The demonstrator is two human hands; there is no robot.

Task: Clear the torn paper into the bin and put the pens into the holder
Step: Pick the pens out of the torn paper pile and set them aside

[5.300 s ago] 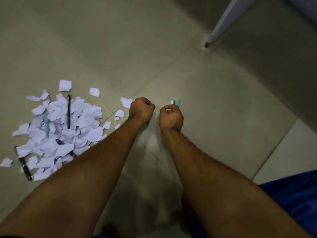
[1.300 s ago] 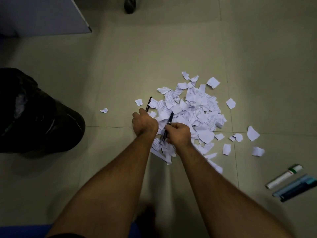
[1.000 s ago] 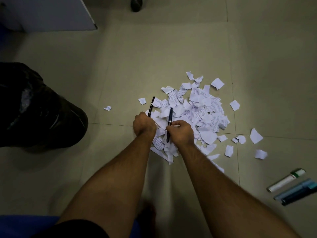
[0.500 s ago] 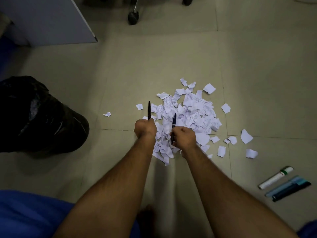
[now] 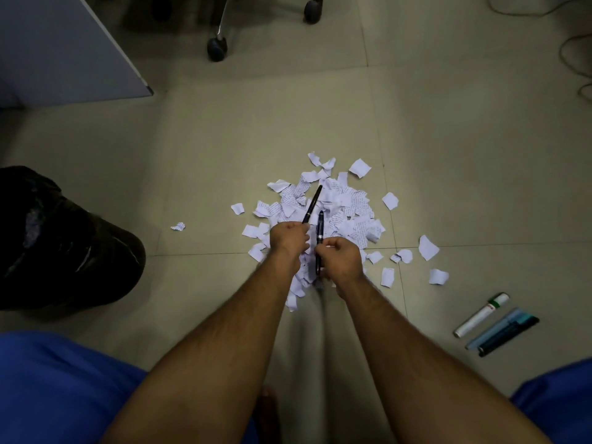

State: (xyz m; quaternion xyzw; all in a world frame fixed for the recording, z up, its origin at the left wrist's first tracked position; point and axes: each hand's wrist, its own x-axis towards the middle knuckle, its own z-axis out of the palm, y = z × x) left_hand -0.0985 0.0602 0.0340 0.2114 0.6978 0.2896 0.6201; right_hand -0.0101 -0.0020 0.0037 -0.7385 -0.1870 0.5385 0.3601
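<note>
Beige tiled floor [image 5: 256,129], torn paper [image 5: 346,209], fingers of left hand [image 5: 288,240] and right hand [image 5: 341,259] each gripping black pens [image 5: 312,203]

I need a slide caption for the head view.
Each hand holds a black pen above torn paper.

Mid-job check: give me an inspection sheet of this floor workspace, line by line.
Surface: tiled floor, dim light.
Job's things: torn paper pile uncleared; black bin bag to its left; no holder in view.
Pens: white marker, light blue pen and dark pen lying at right.
Hands: left hand holds a black pen; right hand holds another black pen.
Clutter: stray scraps around the pile.
Cables: cable at upper right.
Surroundings: chair castors, grey panel.
</note>
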